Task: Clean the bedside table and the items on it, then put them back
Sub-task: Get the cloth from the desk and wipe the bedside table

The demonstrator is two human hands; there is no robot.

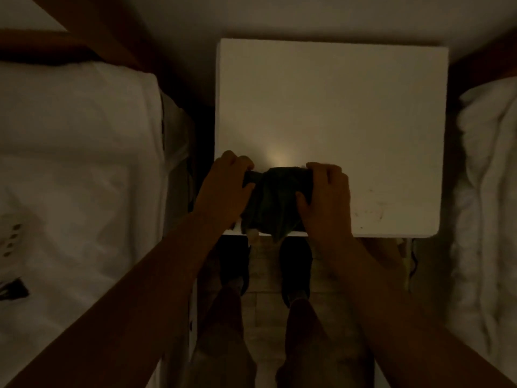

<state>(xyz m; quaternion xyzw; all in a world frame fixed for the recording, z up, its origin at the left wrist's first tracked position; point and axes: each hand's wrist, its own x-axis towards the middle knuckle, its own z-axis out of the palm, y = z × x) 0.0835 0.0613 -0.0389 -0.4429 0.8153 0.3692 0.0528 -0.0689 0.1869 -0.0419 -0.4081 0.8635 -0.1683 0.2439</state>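
Flanking the scene, the left bed [78, 163] at nine o'clock and the right bed [486, 191] at three o'clock stand close to the table [330, 107], with only narrow dark gaps between. The table fills the frame from centre to twelve o'clock and backs onto the wall [279, 15]. On its top only the cloth and hands show; the items that belong there are not on it, so I judge the unloading done and the wiping in hand or about to start. Putting the items back is all still to come. Small dark shapes [12, 239] lie on the left bed near eight o'clock, too dim to name, and may be those items. The open way in is the floor [265, 275] at six o'clock, where the person stands. The top's twelve o'clock half has free room for strokes. Its nine and three o'clock edges drop into the gaps, so a wide sweep could push dirt down there. The cloth [275, 200] sits bunched at the top's six-to-seven o'clock edge, a fold hanging over it. The left hand [223, 191] has its fingers curled tight round the cloth's twisted end, and the right hand [327, 200] grips the other side, thumb nearest the person. Faint smudges [369, 210] near the top's five o'clock corner look unwiped.
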